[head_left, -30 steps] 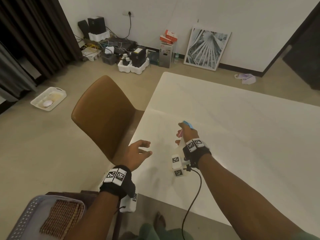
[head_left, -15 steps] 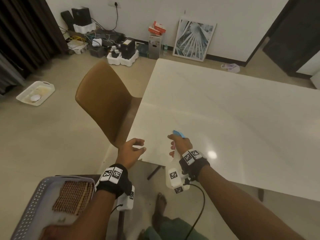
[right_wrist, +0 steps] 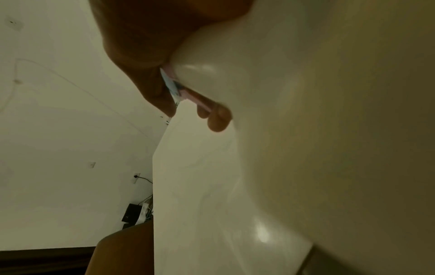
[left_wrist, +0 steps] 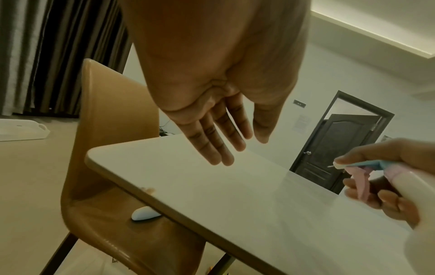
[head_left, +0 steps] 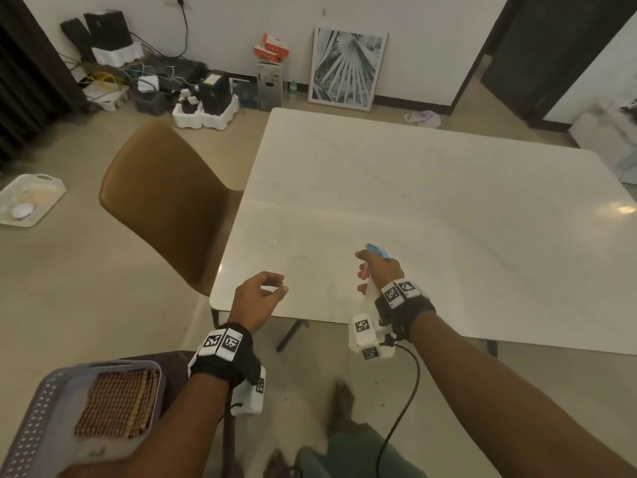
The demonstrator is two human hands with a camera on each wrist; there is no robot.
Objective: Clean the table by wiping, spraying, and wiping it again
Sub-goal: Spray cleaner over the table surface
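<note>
A white spray bottle point(left_wrist: 409, 188) is gripped in the right hand point(head_left: 381, 272) above the near edge of the white table point(head_left: 448, 208), fingers curled round the neck and pink trigger. Its body is largely hidden behind the wrist in the head view and blurred close-up in the right wrist view. The left hand point(head_left: 256, 300) is held empty over the table's near-left corner, fingers relaxed and close together. A brown cloth point(head_left: 119, 403) is seen in a basket point(head_left: 31, 422), near-left of the table, partly cut off.
</note>
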